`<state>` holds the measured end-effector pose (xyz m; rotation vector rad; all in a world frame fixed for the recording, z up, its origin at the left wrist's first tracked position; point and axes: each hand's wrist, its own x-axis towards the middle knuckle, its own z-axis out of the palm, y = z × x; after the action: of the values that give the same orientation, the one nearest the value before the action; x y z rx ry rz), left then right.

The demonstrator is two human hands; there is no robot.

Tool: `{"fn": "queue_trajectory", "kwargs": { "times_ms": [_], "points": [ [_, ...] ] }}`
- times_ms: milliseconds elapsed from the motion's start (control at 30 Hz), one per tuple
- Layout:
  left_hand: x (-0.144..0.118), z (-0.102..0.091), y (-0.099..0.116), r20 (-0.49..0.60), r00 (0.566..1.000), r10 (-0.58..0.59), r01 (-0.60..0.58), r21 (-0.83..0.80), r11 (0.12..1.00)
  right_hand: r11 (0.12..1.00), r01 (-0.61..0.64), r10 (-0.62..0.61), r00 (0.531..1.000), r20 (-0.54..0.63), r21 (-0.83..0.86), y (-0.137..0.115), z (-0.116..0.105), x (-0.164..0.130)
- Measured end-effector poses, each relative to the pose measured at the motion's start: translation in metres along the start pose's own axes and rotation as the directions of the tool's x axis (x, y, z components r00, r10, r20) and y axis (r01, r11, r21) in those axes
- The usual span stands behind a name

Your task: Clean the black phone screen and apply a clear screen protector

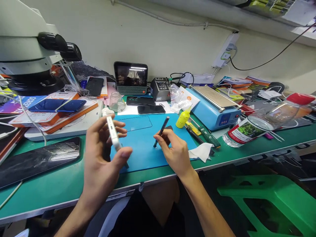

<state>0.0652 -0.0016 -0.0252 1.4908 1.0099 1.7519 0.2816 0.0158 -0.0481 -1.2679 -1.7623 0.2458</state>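
Observation:
My left hand [101, 154] holds a light-coloured phone [113, 131] raised above the bench, fingers behind it and thumb at its lower end. The phone's narrow edge with the charging port and speaker holes faces me; its screen is hidden. Over the blue mat [138, 154], my right hand [174, 148] pinches a slim black screwdriver [163, 126] near its middle. The tool stands slightly tilted with its tip low by the mat; I cannot tell whether it touches. A thin black phone-shaped frame [151, 122] lies on the mat behind my hands.
A yellow bottle [183, 118], hand tools [207, 135] and white tissue [201, 151] lie on the right. Beyond stand a blue heating plate [214, 108] and a large water bottle [261, 123]. A microscope [29, 49] overhangs stacked boxes and a cracked phone [46, 159] on the left.

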Motion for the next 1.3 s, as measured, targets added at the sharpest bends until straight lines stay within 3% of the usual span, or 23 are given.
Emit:
{"fn": "queue_trajectory", "kwargs": {
  "times_ms": [167,367,500,633,733,900,1067,1300],
  "points": [
    [0.004,0.015,-0.005,0.042,0.999,-0.034,0.032,0.048,0.998,1.0,-0.024,0.024,1.0,0.01,0.02,-0.001,-0.004,0.001],
    [0.004,0.013,-0.014,0.059,0.998,0.002,-0.004,0.03,1.0,0.992,-0.047,0.047,0.999,-0.002,0.119,-0.003,-0.005,0.001],
    [0.004,0.012,-0.017,0.106,0.994,-0.007,0.005,0.023,1.0,0.957,-0.097,0.138,0.981,-0.136,0.274,-0.004,-0.011,0.015],
    [0.005,0.013,-0.017,0.17,0.985,-0.037,0.028,0.058,0.998,0.889,-0.05,0.192,0.943,-0.273,0.455,-0.019,-0.018,0.05],
    [0.003,0.017,-0.019,0.199,0.979,-0.044,0.024,0.104,0.994,0.811,0.078,0.149,0.931,-0.333,0.58,-0.042,-0.015,0.075],
    [-0.001,0.021,-0.024,0.18,0.983,-0.039,0.015,0.133,0.991,0.692,0.339,-0.083,0.914,-0.397,0.637,-0.073,0.005,0.096],
    [0.002,0.022,-0.026,0.167,0.985,-0.031,0.003,0.164,0.986,0.672,0.354,-0.14,0.923,-0.358,0.651,-0.081,0.021,0.113],
    [0.003,0.022,-0.025,0.181,0.983,-0.009,-0.025,0.184,0.983,0.728,0.351,-0.164,0.923,-0.348,0.589,-0.08,0.031,0.115]
  ]
}}
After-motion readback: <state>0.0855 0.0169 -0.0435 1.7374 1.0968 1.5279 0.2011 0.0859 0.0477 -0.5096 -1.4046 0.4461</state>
